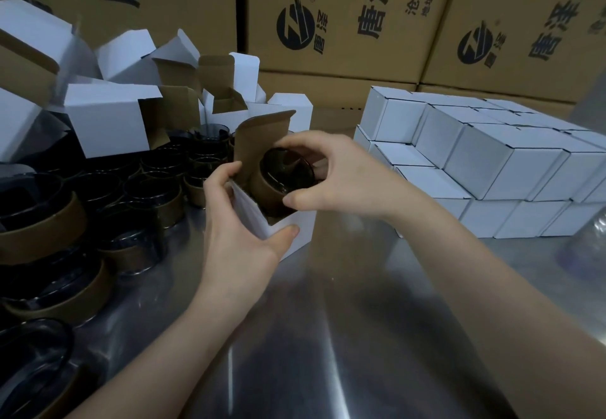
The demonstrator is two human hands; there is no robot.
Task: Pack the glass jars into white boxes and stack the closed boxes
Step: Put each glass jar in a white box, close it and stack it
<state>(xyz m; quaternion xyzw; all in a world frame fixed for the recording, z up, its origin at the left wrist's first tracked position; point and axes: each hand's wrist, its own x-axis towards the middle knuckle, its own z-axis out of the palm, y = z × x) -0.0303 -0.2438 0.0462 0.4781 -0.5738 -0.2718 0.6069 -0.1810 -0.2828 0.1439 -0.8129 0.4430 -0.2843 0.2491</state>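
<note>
The right hand pinched with its fingers the rim of the glass jar, mouth-up and half inside the tilted white box just below, which the left hand gripped on the surface

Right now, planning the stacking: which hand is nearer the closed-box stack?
Right. The right hand, gripping the jar, sits just beside the stack; the left hand holds the open box, farther away.
</note>
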